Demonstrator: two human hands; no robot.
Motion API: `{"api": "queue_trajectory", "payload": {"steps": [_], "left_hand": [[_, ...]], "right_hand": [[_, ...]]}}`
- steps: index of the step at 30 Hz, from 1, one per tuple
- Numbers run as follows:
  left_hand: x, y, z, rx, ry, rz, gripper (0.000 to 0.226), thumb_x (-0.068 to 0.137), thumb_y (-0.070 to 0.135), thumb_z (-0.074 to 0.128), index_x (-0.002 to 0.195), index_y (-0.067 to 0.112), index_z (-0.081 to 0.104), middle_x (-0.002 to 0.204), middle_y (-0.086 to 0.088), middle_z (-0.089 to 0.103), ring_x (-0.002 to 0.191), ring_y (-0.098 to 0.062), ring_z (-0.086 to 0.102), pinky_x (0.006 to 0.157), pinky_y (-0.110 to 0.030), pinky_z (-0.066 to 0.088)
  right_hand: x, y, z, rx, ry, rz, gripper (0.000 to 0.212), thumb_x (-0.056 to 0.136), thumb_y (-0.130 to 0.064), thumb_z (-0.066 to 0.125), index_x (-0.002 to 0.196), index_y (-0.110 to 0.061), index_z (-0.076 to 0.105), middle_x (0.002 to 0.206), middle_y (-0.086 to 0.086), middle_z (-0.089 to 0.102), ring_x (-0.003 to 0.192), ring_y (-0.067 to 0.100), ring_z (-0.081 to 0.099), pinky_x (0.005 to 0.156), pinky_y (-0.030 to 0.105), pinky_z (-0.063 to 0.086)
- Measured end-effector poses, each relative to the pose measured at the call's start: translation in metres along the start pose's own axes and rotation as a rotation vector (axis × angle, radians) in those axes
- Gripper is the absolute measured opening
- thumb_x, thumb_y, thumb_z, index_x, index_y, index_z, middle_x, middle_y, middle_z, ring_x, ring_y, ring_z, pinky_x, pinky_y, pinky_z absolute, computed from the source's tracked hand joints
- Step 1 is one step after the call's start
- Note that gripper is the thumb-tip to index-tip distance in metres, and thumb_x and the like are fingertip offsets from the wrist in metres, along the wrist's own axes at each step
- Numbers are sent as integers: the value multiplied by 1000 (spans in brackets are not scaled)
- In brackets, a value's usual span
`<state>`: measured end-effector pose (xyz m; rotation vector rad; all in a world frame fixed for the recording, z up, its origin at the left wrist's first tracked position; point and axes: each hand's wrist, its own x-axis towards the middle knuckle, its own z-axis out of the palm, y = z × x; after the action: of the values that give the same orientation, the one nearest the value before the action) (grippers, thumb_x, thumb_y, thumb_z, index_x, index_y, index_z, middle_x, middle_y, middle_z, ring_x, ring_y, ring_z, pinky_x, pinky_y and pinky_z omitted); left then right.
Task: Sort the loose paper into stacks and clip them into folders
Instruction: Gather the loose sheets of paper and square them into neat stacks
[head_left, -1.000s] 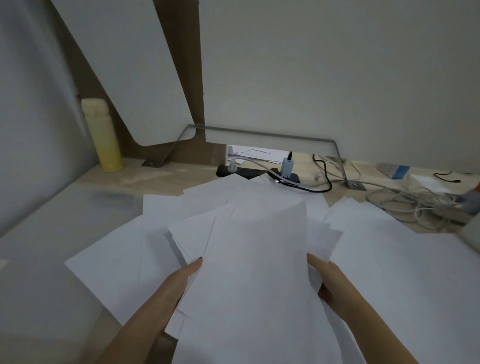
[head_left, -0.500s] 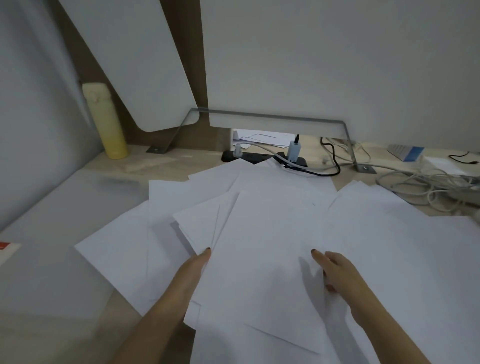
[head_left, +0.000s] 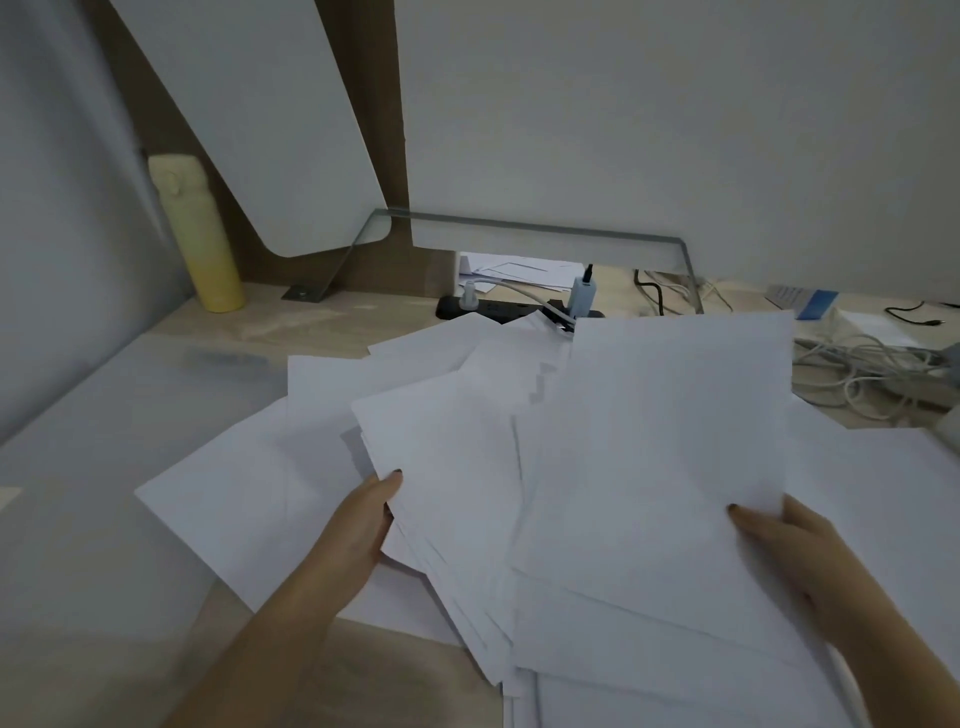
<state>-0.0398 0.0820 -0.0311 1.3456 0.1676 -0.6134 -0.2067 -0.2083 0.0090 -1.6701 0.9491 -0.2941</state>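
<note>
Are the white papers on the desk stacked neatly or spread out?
Spread out. The papers overlap at different angles across the desk, with their edges not aligned.

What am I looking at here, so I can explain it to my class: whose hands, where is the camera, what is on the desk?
No machine here: a person works with bare hands. The pictures come from one camera worn on the head, looking down. The left hand grips a fanned stack by its edge, thumb on top. The right hand holds more sheets, thumb on top too. Loose paper covers much of the desk. At the back stand a yellow bottle, a power strip and cables.
</note>
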Motion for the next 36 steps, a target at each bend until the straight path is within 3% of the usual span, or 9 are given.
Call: {"api": "queue_trajectory", "payload": {"steps": [3,7,13,20,23,25,29,32,36], "left_hand": [[3,4,-3,-21,12,22,27,99,15,38,119,6,53,127,-17,57,98,-26,58,95,-40,43],[8,11,-6,-55,-8,23,31,99,10,37,125,1,50,122,-15,59,98,-23,59,89,-36,45],[7,18,-2,-74,-19,-60,36,98,5,36,133,-3,43,108,-11,59,84,-22,56,69,-32,50],[6,8,-2,-90,3,4,34,99,8,37,130,0,47,96,-4,61,86,-17,57,88,-33,44],[4,5,1,-33,2,36,28,98,13,40,122,7,52,94,-3,63,84,-16,60,78,-26,46],[2,3,1,-1,0,23,26,97,17,45,118,6,56,92,-5,65,76,-15,64,69,-24,50],[3,5,2,-31,-45,37,23,92,25,51,109,14,63,101,-4,72,90,-18,66,75,-30,50],[5,13,3,-75,-67,83,21,94,33,47,101,24,64,92,5,75,88,-12,68,76,-29,49],[16,21,1,-60,41,61,33,97,39,39,105,19,64,100,-3,69,92,-21,63,77,-33,49]], "right_hand": [[5,-2,-16,7,-114,26,21,88,-11,56,107,-4,62,96,20,70,86,37,67,77,44,53],[11,-10,3,25,-270,25,11,88,-11,56,93,-9,66,80,11,74,67,23,71,61,33,50],[38,-26,66,-148,-355,-94,17,90,-14,55,105,-12,62,89,4,64,78,18,60,66,27,46],[56,-46,104,-333,-409,-39,34,85,-21,62,115,-7,53,108,11,60,94,28,60,77,34,49],[55,-48,110,-373,-467,26,32,82,-23,67,108,-7,57,99,8,63,83,21,60,64,25,47],[49,-46,111,-365,-526,8,24,84,-16,64,106,-6,62,93,6,65,76,17,61,66,23,50],[46,-38,95,-162,-384,-70,14,87,-7,57,96,-7,67,100,18,70,89,33,66,88,42,51],[54,-34,62,79,-225,9,11,88,-4,54,91,-8,64,90,17,68,79,31,64,78,41,52],[63,-22,30,166,-104,112,12,89,-2,51,98,-5,58,84,11,62,73,26,58,64,33,46]]}}
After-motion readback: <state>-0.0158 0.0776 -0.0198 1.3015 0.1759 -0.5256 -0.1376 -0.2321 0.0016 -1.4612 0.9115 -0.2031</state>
